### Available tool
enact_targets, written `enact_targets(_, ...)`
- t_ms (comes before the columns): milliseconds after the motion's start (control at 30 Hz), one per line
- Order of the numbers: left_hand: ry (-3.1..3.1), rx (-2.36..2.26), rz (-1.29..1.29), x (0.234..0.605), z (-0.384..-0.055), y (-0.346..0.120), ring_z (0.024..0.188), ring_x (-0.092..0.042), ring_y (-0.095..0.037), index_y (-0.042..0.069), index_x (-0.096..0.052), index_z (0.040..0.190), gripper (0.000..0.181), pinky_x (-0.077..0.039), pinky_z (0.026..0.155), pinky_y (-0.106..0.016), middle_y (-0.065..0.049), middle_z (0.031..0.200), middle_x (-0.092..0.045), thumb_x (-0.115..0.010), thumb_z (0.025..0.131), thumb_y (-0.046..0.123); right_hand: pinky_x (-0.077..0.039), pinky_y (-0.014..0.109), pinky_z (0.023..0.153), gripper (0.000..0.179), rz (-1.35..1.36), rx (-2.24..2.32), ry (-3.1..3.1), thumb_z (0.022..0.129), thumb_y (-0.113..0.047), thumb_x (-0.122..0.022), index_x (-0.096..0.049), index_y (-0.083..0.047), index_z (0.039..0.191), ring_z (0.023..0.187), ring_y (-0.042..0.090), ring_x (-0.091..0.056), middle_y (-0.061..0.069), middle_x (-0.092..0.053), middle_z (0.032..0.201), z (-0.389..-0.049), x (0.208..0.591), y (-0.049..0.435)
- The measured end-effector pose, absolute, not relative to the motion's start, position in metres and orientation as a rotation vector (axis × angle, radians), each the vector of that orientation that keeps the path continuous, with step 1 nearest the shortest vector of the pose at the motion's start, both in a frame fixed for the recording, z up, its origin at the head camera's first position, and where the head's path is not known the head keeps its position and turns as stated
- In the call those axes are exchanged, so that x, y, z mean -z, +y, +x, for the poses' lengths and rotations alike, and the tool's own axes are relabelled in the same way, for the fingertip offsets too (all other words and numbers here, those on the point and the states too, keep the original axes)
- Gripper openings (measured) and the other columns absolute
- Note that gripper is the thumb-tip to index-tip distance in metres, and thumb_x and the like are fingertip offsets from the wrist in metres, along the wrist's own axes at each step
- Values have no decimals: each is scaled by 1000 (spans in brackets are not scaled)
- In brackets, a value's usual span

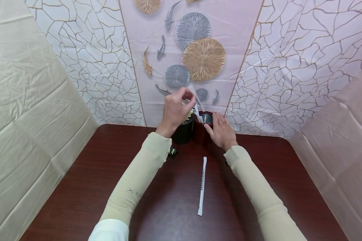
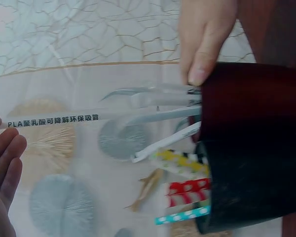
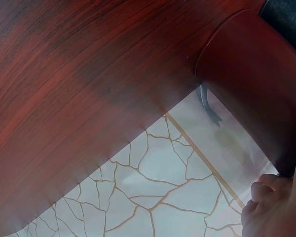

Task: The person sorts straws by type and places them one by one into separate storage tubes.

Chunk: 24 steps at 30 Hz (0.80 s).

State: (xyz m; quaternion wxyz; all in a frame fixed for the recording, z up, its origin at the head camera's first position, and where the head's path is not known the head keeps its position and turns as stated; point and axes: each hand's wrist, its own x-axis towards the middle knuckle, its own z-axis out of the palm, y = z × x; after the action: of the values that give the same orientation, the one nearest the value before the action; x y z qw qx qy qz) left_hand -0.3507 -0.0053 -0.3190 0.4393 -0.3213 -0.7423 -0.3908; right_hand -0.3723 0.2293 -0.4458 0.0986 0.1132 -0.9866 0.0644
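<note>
My left hand [image 1: 178, 107] is raised over two cups and pinches the upper end of a white wrapped straw [image 2: 54, 121]. Dark printed lettering runs along its wrapper, and its lower end reaches toward the mouth of the dark red cup [image 2: 251, 101]. More white wrapped straws [image 2: 165, 114] stick out of that cup. My right hand [image 1: 223, 131] holds the red cup at its rim from the right, thumb on the near edge and fingers along the side. Close on the left stands a black cup [image 1: 182, 133] with patterned straws [image 2: 190, 190] in red, yellow and turquoise.
Another white wrapped straw [image 1: 202, 185] lies lengthwise on the dark red-brown table [image 1: 78, 187], between my forearms. Behind the cups the table meets a wall covering [image 1: 157, 107] printed with fish and round leaves. Beige cloth walls [image 1: 27, 110] rise on both sides.
</note>
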Motion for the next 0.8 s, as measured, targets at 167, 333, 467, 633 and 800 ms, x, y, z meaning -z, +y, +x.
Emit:
enact_targets(167, -1903, 962, -799, 333, -360, 2, 81, -80, -20, 3, -72, 91, 6, -63, 76, -35, -9, 87, -82, -73, 95, 8, -19, 54, 134, 82, 337, -194, -2909, 113, -56, -26, -16, 7, 166, 163, 42, -21, 28, -22, 173, -374, 446, 230)
enact_targets(333, -1966, 946, -785, 342, -365, 7, 80, -79, -19, 3, -72, 90, 8, -62, 75, -34, -9, 86, -82, -74, 95, 9, -19, 54, 134, 83, 338, -199, -2916, 113, -57, -25, -15, 6, 167, 163, 41, -21, 27, -21, 174, -375, 446, 230)
enact_targets(467, -2008, 926, -759, 345, -367, 9, 80, -79, -18, 4, -73, 90, 9, -62, 74, -35, -8, 87, -82, -74, 96, 11, -19, 54, 134, 83, 335, -195, -2921, 113, -58, -24, -14, 6, 167, 163, 41, -20, 27, -21, 174, -375, 446, 230)
enact_targets(633, -2065, 931, -718, 345, -368, 12, 82, -80, -17, 5, -74, 91, 11, -62, 74, -35, -7, 89, -83, -74, 97, 14, -19, 54, 134, 83, 333, -195, -2919, 113, -57, -24, -14, 6, 167, 163, 41, -21, 27, -21, 174, -374, 446, 230)
enact_targets(800, -2167, 983, -673, 342, -367, 12, 90, -80, -20, 3, -79, 100, 18, -63, 81, -36, -9, 96, -83, -73, 99, 20, -20, 54, 134, 83, 339, -204, -2918, 113, -57, -26, -16, 6, 166, 163, 41, -21, 27, -22, 173, -373, 447, 230)
